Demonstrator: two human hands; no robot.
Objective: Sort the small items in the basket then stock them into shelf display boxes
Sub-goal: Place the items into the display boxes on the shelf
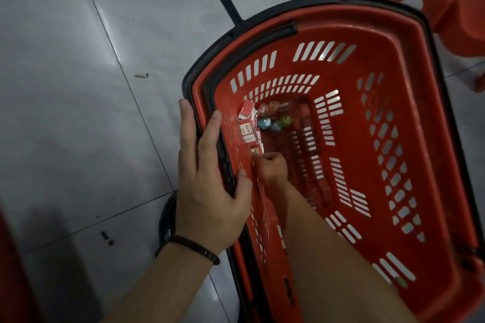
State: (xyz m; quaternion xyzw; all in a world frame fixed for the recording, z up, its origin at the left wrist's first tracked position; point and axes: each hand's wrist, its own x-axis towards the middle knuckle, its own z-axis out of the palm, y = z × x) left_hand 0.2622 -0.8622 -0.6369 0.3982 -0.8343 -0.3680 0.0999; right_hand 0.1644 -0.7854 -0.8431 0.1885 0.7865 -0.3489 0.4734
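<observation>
Left hand rests flat-fingered on the basket's left rim. Right hand pinches a small red-and-white box at the left wall. It is probably light, stiff cardboard, best held across its edges.

One red shopping basket, about six red-and-white boxes at the fingertips of the right hand, five coloured wrapped pieces just beyond them, two floor scraps.

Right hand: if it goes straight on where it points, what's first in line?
The right hand would meet the nearest red-and-white box on the basket floor; it may already be touching.
</observation>
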